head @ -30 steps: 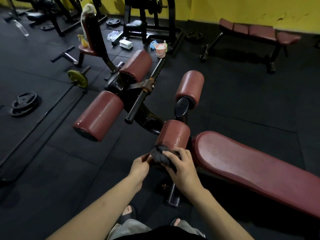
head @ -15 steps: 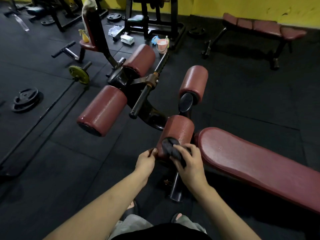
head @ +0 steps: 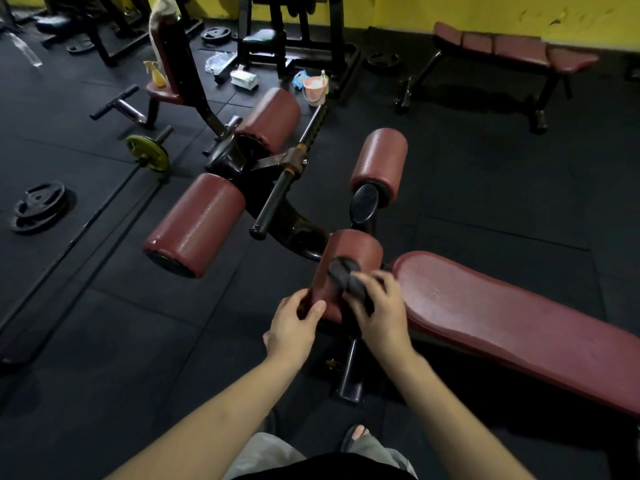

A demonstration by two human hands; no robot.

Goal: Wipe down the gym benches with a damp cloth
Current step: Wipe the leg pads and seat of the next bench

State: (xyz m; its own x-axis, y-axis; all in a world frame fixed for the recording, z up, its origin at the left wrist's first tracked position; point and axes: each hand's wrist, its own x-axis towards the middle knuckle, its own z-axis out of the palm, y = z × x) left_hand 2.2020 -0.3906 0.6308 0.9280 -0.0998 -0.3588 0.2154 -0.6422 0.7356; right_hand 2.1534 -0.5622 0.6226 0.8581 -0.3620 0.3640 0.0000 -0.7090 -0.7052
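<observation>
Head view: hands point(head: 379, 311) apparently press cloth point(head: 346, 277) near roller pad's point(head: 349, 251) end.

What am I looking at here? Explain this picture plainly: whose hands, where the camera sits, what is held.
The single picture comes from a camera worn on a person's head, looking down at their own bare arms in a gym. The right hand presses a dark crumpled cloth onto the nearest dark red padded roller of a black-framed exercise bench. The left hand grips that roller's near end to steady it. The bench's long dark red padded seat stretches away to the right. A pink bucket stands on the black rubber floor further back.
</observation>
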